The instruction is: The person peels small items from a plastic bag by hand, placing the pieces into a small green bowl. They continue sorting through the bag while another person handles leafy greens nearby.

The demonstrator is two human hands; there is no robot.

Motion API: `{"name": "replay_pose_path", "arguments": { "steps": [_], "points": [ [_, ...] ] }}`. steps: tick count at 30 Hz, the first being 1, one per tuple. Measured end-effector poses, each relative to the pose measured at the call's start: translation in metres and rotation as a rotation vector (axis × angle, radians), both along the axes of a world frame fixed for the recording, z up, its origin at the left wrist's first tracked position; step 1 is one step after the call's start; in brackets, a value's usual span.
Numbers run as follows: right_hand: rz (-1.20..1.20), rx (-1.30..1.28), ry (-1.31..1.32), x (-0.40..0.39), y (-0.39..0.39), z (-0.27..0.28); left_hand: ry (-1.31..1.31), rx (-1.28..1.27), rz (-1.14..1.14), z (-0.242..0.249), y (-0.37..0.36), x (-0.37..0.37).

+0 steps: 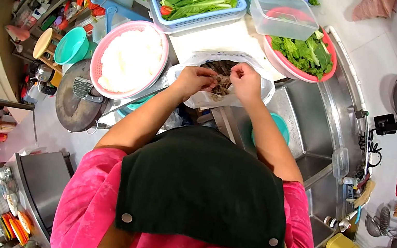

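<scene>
1. From where I stand, taking the white plastic bag (pixel 264 94) as the clock's centre and the person at six, the brown-grey shrimp-like pieces (pixel 220 66) lie inside its open mouth.
2. The left hand (pixel 198 80), on the nine o'clock side, has thumb and fingers pinched on a piece; the right hand (pixel 246 81), on the three o'clock side, has its fingers curled and tips drawn together just beside it; I cannot tell whether they grip anything.
3. At nine sits a pink colander (pixel 96 62) of white food; at eleven, a blue basket (pixel 207 16) of leafy greens; at two, a red bowl (pixel 268 58) of lettuce-like leaves, a clear container (pixel 285 18) resting over it.
4. Toward four is a metal sink (pixel 292 113); past the colander, a cleaver (pixel 86 89) lies on a round board (pixel 72 111).
</scene>
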State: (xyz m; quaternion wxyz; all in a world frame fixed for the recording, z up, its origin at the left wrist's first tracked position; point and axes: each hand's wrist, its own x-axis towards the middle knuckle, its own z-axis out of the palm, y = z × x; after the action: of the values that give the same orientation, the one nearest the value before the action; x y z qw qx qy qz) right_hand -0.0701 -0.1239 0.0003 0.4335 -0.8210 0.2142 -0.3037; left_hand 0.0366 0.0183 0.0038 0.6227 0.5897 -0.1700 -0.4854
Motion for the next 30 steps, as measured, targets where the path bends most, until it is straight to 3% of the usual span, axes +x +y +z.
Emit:
{"name": "replay_pose_path", "arguments": {
  "steps": [2, 4, 5, 6, 9, 11, 12, 14, 18, 21, 23, 26, 30],
  "points": [
    [0.051, -0.154, -0.063, -0.002, -0.007, -0.023, 0.072, -0.009, 0.027, -0.001, 0.000, 0.001],
    [0.298, -0.584, 0.430, -0.007, -0.001, -0.024, 0.277, -0.018, 0.154, 0.000, -0.002, 0.002],
    [0.215, -0.581, 0.670, -0.010, -0.001, -0.021, 0.272, 0.005, 0.140, 0.001, -0.002, 0.002],
    [0.214, -0.583, 0.669, -0.012, 0.003, -0.003, 0.271, 0.003, 0.139, 0.004, -0.003, 0.003],
    [0.081, -0.450, 0.555, -0.012, 0.009, 0.004, 0.307, 0.041, 0.117, 0.005, -0.001, 0.002],
    [0.087, -0.146, 0.113, -0.004, 0.006, -0.019, 0.348, -0.013, 0.132, 0.002, -0.004, 0.002],
    [0.074, -0.144, 0.111, -0.002, 0.010, -0.018, 0.346, -0.010, 0.120, 0.000, -0.007, 0.001],
    [0.140, 0.275, 0.131, 0.006, 0.023, -0.014, 0.414, -0.025, 0.173, -0.004, -0.011, 0.000],
    [0.171, 0.127, 0.008, 0.013, 0.033, -0.027, 0.432, -0.108, 0.010, 0.008, -0.016, -0.002],
    [0.151, 0.271, 0.086, 0.006, 0.031, -0.004, 0.404, -0.135, -0.129, 0.034, -0.018, -0.008],
    [0.148, 0.374, -0.139, -0.006, 0.028, 0.010, 0.286, -0.196, -0.308, 0.053, -0.021, -0.014],
    [0.187, 0.856, -0.168, -0.029, 0.012, 0.041, 0.309, -0.248, -0.270, 0.086, -0.026, -0.032],
    [0.134, 0.941, -0.241, -0.069, -0.005, 0.063, 0.409, -0.275, -0.326, 0.082, -0.036, -0.025]
  ]
}}
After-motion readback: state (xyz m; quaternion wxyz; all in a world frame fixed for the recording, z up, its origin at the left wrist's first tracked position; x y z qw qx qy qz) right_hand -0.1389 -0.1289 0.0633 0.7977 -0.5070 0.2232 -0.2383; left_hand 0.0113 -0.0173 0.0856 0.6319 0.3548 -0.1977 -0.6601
